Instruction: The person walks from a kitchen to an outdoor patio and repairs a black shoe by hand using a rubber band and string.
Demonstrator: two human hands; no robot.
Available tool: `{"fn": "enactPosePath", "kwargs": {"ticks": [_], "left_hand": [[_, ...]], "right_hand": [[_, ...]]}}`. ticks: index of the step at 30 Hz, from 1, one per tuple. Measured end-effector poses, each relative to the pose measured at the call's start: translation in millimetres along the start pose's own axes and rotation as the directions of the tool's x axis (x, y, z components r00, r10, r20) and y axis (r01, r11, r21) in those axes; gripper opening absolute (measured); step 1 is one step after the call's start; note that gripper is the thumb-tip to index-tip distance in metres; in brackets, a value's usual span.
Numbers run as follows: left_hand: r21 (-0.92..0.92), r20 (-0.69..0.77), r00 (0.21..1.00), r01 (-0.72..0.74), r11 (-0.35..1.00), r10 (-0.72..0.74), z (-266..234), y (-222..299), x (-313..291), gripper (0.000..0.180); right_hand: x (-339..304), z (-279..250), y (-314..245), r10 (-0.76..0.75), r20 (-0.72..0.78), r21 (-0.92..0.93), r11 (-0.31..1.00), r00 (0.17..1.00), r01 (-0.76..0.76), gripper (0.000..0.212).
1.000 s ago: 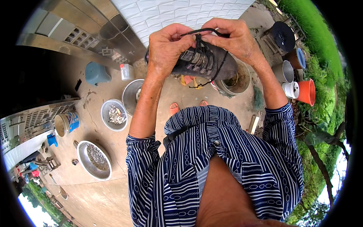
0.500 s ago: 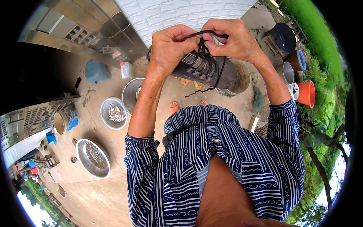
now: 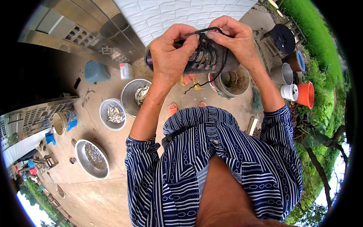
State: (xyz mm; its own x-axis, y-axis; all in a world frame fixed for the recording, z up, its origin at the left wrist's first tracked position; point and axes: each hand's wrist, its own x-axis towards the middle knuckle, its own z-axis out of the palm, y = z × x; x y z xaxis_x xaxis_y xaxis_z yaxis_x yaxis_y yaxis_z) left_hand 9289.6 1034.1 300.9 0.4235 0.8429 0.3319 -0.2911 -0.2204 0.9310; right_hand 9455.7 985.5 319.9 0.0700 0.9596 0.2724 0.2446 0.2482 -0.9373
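Up in front of me is a dark shoe [image 3: 202,62], held above the ground with its laced front facing up. My left hand [image 3: 170,55] is closed at its upper left side, thumb and forefinger pinching a black shoelace [image 3: 222,64] near one tip. My right hand [image 3: 239,42] is closed too and grips the same lace by the shoe's top eyelets. Between the two hands the lace arches over the shoe opening. Its other end hangs loose down the shoe's front, past the sole. My palms hide parts of the shoe's heel and toe.
Below stand a metal pot [image 3: 130,99] and a grey basin [image 3: 107,122], both with small fish. An oval basin [image 3: 80,151] lies further left. A round bucket [image 3: 245,85] is under the shoe. Several buckets, one an orange bucket [image 3: 305,94], line the right side by the plants.
The shoe has turned and risen a little, so more of the buckets below shows. My right hand has shifted slightly up and left along the lace.
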Motion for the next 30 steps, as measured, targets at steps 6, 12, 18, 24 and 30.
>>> {"fn": "enactPosePath", "kwargs": {"ticks": [6,12,18,24,30], "left_hand": [[0.270,-0.106,0.983,-0.119,0.956,0.152,10.5,-8.7,-0.8,0.010],[0.257,-0.109,0.981,-0.130,0.958,0.162,16.9,-3.9,-2.5,0.012],[0.568,0.111,0.994,-0.077,0.819,0.016,-3.5,23.7,8.4,0.012],[0.700,0.282,0.937,-0.348,0.624,0.206,-19.4,26.9,14.5,0.012],[0.698,0.257,0.949,-0.313,0.644,0.183,-26.4,23.5,17.4,0.008]], "right_hand": [[-15.1,25.1,-8.0,0.080,-0.161,0.035,0.997,0.984,-0.075,0.014],[-17.0,41.0,-0.5,0.096,-0.314,0.181,0.983,0.944,-0.039,0.014],[-13.2,31.3,-2.0,0.261,-0.154,0.197,0.953,0.953,-0.229,0.014],[-7.9,30.7,-3.5,0.184,-0.078,0.126,0.977,0.980,-0.173,0.016],[-4.7,25.1,-5.6,0.173,0.043,0.023,0.984,0.984,-0.174,0.017]]}}
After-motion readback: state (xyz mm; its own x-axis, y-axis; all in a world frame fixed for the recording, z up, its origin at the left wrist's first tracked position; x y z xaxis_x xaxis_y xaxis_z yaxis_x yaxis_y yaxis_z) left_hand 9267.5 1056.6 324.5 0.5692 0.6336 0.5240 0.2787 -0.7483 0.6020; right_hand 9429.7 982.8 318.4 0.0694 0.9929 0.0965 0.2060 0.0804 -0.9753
